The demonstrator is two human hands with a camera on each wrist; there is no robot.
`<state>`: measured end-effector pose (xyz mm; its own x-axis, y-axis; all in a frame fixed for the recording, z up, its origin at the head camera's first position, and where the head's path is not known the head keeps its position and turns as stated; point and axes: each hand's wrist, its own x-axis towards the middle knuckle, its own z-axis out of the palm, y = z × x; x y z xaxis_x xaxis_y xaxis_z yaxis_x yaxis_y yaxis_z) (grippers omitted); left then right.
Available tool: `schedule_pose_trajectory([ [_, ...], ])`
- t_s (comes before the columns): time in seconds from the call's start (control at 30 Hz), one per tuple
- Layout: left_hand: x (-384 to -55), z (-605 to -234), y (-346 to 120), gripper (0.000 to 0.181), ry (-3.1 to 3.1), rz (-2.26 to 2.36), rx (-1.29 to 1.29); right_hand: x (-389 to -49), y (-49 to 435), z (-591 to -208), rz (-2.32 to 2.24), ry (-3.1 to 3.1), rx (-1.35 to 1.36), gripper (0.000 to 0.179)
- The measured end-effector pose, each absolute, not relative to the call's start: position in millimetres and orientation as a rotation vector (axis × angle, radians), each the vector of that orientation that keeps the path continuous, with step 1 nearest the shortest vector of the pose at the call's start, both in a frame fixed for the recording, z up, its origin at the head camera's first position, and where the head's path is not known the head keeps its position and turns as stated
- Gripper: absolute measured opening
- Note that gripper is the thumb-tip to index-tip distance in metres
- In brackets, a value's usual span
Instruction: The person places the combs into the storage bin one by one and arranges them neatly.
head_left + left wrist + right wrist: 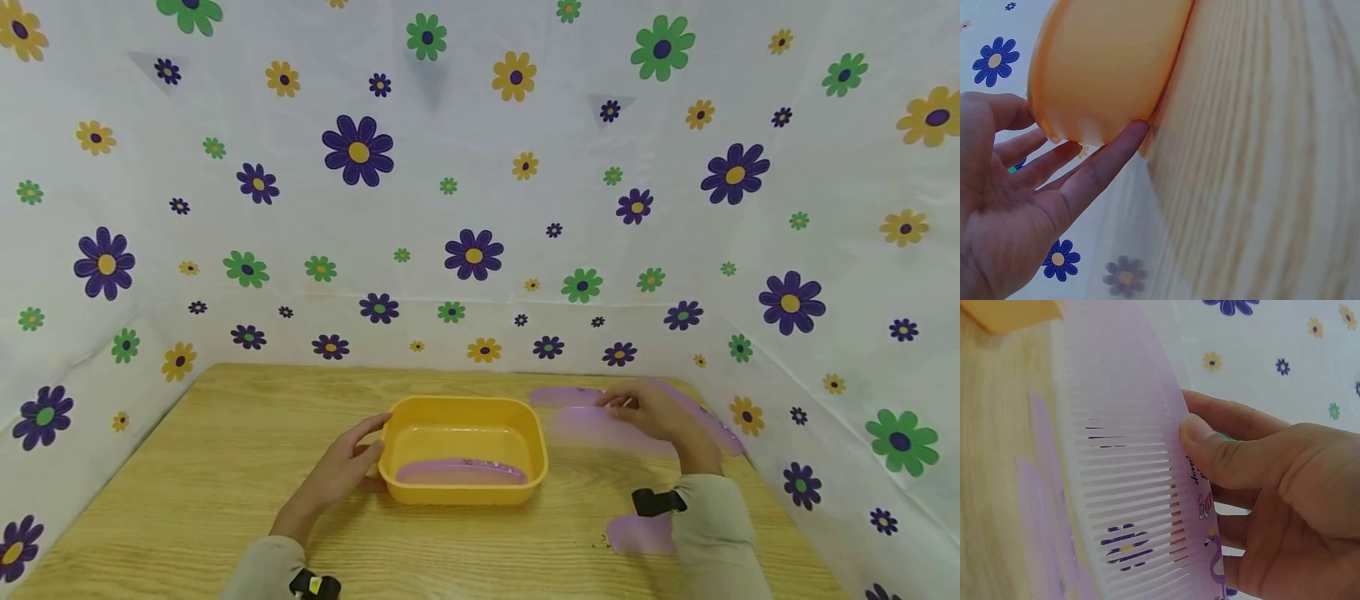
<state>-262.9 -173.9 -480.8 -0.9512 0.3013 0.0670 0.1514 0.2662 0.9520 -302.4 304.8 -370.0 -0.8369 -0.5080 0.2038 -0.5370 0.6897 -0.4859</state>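
My right hand (648,410) holds a translucent purple comb (592,427) by its spine, thumb on one face. In the right wrist view the comb (1125,462) shows wide teeth and a printed flamingo. My left hand (341,467) rests at the left end of a yellow plastic basin (465,496). Its fairly straight fingers touch the basin's outer wall (1104,69) in the left wrist view. Inside the basin lies another purple comb (461,473).
More purple combs lie on the wooden table (262,442): one comb (558,396) behind the right hand, another comb (712,423) at the right edge, and a purple piece (641,533) partly hidden by the right sleeve. A flower-patterned sheet (465,192) walls the back and sides.
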Motion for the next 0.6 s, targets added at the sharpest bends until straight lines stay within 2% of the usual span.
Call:
schedule_pose_trajectory([
  [0.23, -263, -478, -177, 0.054, 2.372, 1.789, 0.474, -311, 277, -349, 0.818, -2.881, 0.927, 0.019],
  [0.6, -263, -478, -177, 0.053, 2.394, 1.776, 0.458, -326, 235, -342, 0.774, -2.946, 1.029, 0.02],
])
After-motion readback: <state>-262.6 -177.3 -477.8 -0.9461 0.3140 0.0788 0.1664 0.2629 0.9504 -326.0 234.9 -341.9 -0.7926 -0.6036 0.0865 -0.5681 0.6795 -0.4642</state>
